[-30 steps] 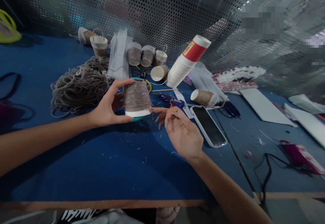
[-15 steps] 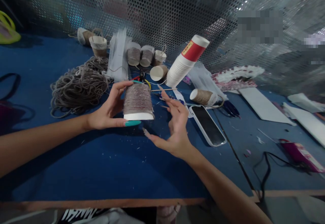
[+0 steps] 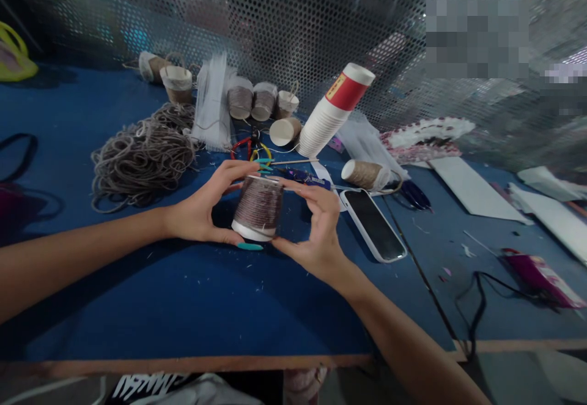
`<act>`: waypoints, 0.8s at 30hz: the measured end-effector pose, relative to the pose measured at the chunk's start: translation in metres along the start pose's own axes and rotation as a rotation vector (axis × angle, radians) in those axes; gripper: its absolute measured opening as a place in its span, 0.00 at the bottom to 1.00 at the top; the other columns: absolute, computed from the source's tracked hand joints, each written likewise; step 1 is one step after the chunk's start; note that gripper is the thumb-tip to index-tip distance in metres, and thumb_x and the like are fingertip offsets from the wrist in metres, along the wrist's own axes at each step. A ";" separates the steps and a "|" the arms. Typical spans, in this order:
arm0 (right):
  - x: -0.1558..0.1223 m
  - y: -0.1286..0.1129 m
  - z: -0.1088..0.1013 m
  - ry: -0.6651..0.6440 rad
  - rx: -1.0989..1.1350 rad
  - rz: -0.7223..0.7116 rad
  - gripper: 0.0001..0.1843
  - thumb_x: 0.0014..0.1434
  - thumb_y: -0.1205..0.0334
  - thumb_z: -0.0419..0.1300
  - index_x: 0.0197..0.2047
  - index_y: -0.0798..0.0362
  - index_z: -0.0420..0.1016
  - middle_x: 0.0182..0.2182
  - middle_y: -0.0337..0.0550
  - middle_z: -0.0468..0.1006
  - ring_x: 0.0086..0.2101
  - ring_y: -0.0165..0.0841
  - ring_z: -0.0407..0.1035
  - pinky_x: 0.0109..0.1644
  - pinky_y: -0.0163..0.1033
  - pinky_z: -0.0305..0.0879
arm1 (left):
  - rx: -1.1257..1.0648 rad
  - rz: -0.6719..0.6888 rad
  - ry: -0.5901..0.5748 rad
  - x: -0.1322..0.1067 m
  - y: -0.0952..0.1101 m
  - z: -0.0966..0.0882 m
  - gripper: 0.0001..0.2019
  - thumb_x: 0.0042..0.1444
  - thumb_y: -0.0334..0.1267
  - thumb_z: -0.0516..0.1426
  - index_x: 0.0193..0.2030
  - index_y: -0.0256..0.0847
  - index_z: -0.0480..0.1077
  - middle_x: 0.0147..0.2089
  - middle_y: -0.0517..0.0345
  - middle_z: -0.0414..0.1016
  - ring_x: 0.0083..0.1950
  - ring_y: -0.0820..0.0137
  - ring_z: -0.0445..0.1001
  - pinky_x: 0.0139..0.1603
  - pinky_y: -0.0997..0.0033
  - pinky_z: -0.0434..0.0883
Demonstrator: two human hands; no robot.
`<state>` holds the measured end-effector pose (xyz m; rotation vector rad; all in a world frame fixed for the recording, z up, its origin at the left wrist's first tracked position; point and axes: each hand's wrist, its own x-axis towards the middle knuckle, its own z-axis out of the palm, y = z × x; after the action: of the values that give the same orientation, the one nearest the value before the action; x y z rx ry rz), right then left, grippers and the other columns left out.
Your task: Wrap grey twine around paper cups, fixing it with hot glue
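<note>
A paper cup (image 3: 259,205) wound with grey-brown cord is between my two hands just over the blue table, its white rim band bare and turned toward me. My left hand (image 3: 205,207) grips it from the left, green-nailed thumb at the bare band and fingers at the far end. On the other side my right hand (image 3: 318,227) also closes on the cup, thumb low by the rim and fingertips at the far end. Beyond the hands lie red-and-yellow-handled scissors or pliers (image 3: 242,147), partly hidden, and a thin stick (image 3: 293,161).
A heap of grey cord (image 3: 142,157) lies left. Behind stand several cord-wrapped cups (image 3: 240,99) and a leaning stack of white paper cups (image 3: 323,126). To the right are a phone (image 3: 373,224), a wrapped cup on its side (image 3: 362,174) and white boards (image 3: 477,188).
My right hand has closed in from the right and now grips the cup too. The cup has moved slightly toward me and to the right, and tilted.
</note>
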<state>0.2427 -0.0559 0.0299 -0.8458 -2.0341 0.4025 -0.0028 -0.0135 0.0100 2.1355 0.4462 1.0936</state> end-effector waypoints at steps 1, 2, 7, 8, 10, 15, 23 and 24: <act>-0.001 -0.001 0.000 -0.007 -0.045 -0.005 0.42 0.49 0.65 0.71 0.59 0.40 0.52 0.60 0.50 0.67 0.61 0.48 0.64 0.64 0.65 0.61 | 0.021 -0.007 -0.003 0.001 0.002 0.000 0.49 0.46 0.45 0.72 0.72 0.56 0.51 0.68 0.43 0.58 0.70 0.47 0.62 0.64 0.43 0.71; -0.001 -0.001 0.000 -0.015 -0.070 -0.007 0.41 0.49 0.66 0.70 0.59 0.40 0.51 0.60 0.50 0.67 0.60 0.48 0.64 0.64 0.65 0.61 | 0.044 -0.015 -0.007 0.002 0.003 0.000 0.47 0.47 0.45 0.71 0.71 0.55 0.53 0.67 0.43 0.60 0.69 0.48 0.63 0.63 0.44 0.72; 0.001 -0.003 0.000 -0.015 -0.074 -0.008 0.40 0.50 0.66 0.69 0.59 0.41 0.50 0.65 0.53 0.62 0.65 0.48 0.59 0.66 0.65 0.58 | 0.134 -0.019 0.057 0.001 0.004 -0.001 0.45 0.47 0.49 0.71 0.70 0.52 0.57 0.64 0.45 0.65 0.64 0.52 0.69 0.55 0.54 0.79; 0.001 -0.004 -0.001 -0.007 -0.075 -0.026 0.42 0.48 0.65 0.70 0.59 0.41 0.50 0.66 0.53 0.61 0.66 0.49 0.58 0.66 0.65 0.58 | 0.147 -0.012 0.074 0.000 0.003 -0.001 0.45 0.46 0.50 0.71 0.70 0.52 0.58 0.63 0.45 0.66 0.63 0.53 0.70 0.54 0.56 0.79; 0.001 -0.007 -0.004 0.007 -0.071 -0.090 0.45 0.45 0.65 0.72 0.59 0.40 0.51 0.66 0.51 0.62 0.65 0.50 0.58 0.63 0.65 0.62 | 0.166 -0.006 0.105 -0.001 0.002 -0.001 0.46 0.45 0.52 0.71 0.69 0.51 0.59 0.61 0.45 0.67 0.61 0.54 0.71 0.52 0.57 0.80; -0.001 -0.014 -0.010 0.066 -0.040 -0.188 0.34 0.48 0.65 0.65 0.56 0.39 0.58 0.54 0.45 0.74 0.55 0.49 0.69 0.55 0.62 0.67 | 0.148 -0.016 0.182 -0.001 -0.002 0.000 0.46 0.44 0.53 0.71 0.69 0.50 0.60 0.61 0.45 0.67 0.60 0.53 0.71 0.51 0.57 0.81; 0.013 0.029 -0.025 0.344 -0.629 0.497 0.30 0.51 0.37 0.64 0.42 0.51 0.59 0.46 0.59 0.69 0.51 0.53 0.65 0.58 0.66 0.59 | 0.043 -0.040 0.281 0.000 -0.005 0.001 0.46 0.43 0.48 0.73 0.68 0.51 0.61 0.60 0.46 0.67 0.59 0.55 0.73 0.51 0.59 0.82; 0.014 0.034 -0.027 0.265 -0.671 0.591 0.33 0.50 0.33 0.63 0.42 0.53 0.60 0.45 0.62 0.69 0.51 0.57 0.66 0.57 0.68 0.59 | 0.035 -0.043 0.284 0.000 -0.006 0.001 0.46 0.42 0.47 0.73 0.68 0.52 0.62 0.60 0.46 0.68 0.58 0.55 0.74 0.52 0.58 0.81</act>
<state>0.2731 -0.0222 0.0345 -1.8192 -1.6412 -0.1018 -0.0021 -0.0097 0.0051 1.9968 0.6433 1.3797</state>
